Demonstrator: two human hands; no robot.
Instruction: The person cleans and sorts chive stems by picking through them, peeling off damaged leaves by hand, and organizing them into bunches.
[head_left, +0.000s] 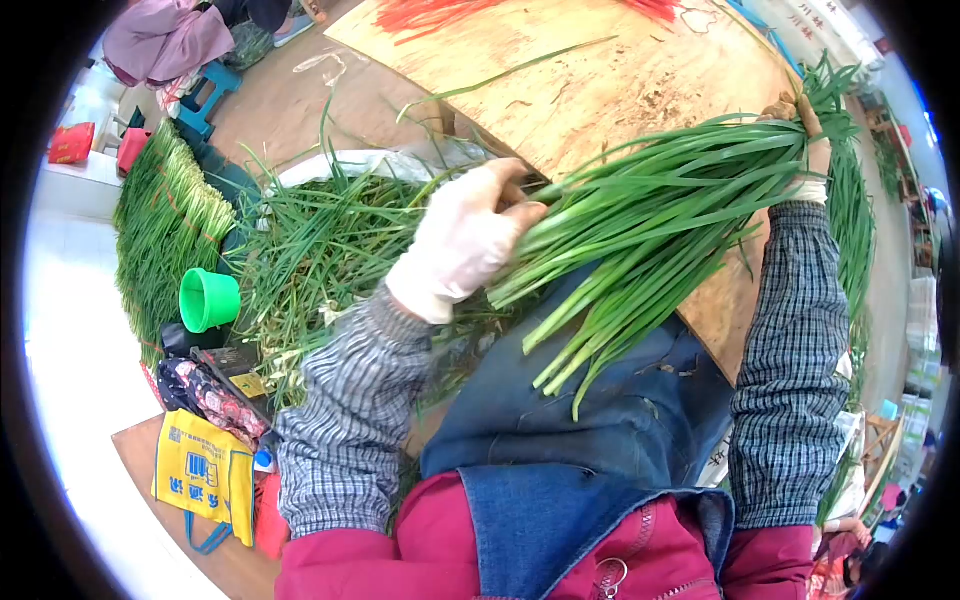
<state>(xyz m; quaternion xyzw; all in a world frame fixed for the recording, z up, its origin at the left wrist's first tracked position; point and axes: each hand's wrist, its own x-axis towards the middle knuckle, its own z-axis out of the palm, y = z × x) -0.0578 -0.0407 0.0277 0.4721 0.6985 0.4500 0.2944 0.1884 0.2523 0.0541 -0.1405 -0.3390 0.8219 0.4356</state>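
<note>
A loose bunch of green chives (pixel 660 215) spans the space between my hands, its pale stem ends fanned over my lap. My right hand (pixel 815 160) is closed around the leafy end at the upper right, fingers partly hidden by leaves. In a thin whitish glove, my left hand (pixel 465 235) pinches at the stem side of the bunch, thumb and fingers curled together. Exactly how many stems it grips is hidden. Beneath the left forearm lies a heap of loose chive leaves and scraps (pixel 330 240) on a plastic sheet.
A wooden board (pixel 600 90) carries red ties (pixel 440 15) at its far edge. Stacked chives (pixel 170 225), a green cup (pixel 209 300) and a yellow bag (pixel 205 470) sit at left. More chives (pixel 850 220) line the right. Another person (pixel 165 45) is at upper left, near a blue stool (pixel 208 98).
</note>
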